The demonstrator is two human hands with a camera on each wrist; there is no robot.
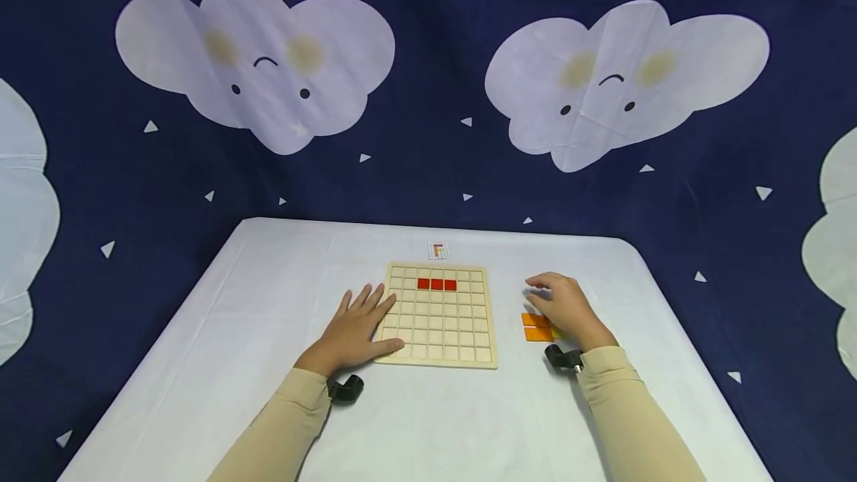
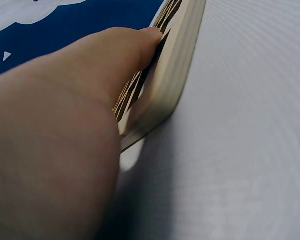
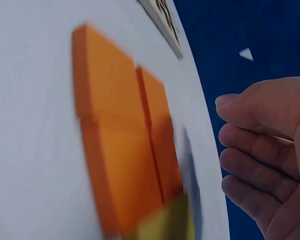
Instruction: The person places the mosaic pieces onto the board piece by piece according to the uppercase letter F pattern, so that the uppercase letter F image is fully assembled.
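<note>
A pale wooden grid board (image 1: 443, 324) lies flat, with three red square tiles (image 1: 437, 284) side by side in a row near its far edge. My left hand (image 1: 355, 333) rests with spread fingers over the board's left side. In the left wrist view its thumb (image 2: 135, 45) reaches over the board's edge. To the right of the board, my right hand (image 1: 565, 309) hovers over orange tiles (image 1: 538, 334), its fingers loosely bent and nothing between them. The right wrist view shows the orange tiles (image 3: 125, 165) set in a block, with a yellow tile (image 3: 165, 222) beside them, partly out of frame.
A small card (image 1: 438, 251) with a printed coloured grid pattern lies behind the board. All of this is on a table with a white cloth (image 1: 428, 422). A dark blue curtain with clouds (image 1: 428, 95) hangs behind the far edge.
</note>
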